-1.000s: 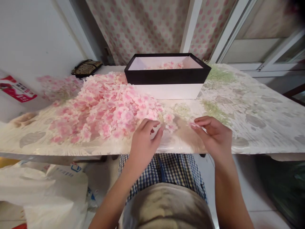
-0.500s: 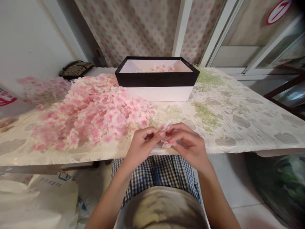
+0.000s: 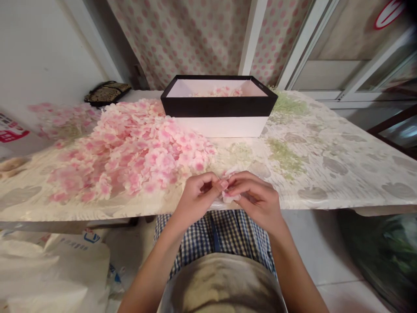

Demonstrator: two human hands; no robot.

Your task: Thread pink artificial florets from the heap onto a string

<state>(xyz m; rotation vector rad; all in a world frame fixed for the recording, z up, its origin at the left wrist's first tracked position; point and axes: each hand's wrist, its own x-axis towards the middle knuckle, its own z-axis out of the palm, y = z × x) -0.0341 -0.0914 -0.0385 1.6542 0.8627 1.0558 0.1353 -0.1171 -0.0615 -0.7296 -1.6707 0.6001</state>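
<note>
Close together at the table's front edge, both hands pinch a small pale pink artificial flower (image 3: 230,198). My left hand (image 3: 201,195) is closed, thumb against forefinger, at the flower's left side. My right hand (image 3: 257,193) grips it from the right with bent fingers. The fingers partly cover the flower, so its centre is hidden. To the left of my hands spreads a large heap of pink and white artificial blossoms (image 3: 140,150). Beyond my hands stands a white box with a black rim (image 3: 215,106), holding some pink blossoms (image 3: 226,91).
Small green sprigs (image 3: 286,158) lie right of the box on the patterned tablecloth (image 3: 352,174), with more green pieces (image 3: 288,103) behind. A dark patterned pouch (image 3: 107,92) sits at the back left. White bags (image 3: 65,269) rest below the table at left.
The view has shifted slightly, so the box and heap sit a little further right. My fingers have moved slightly around the flower, and both hands still hold it.
</note>
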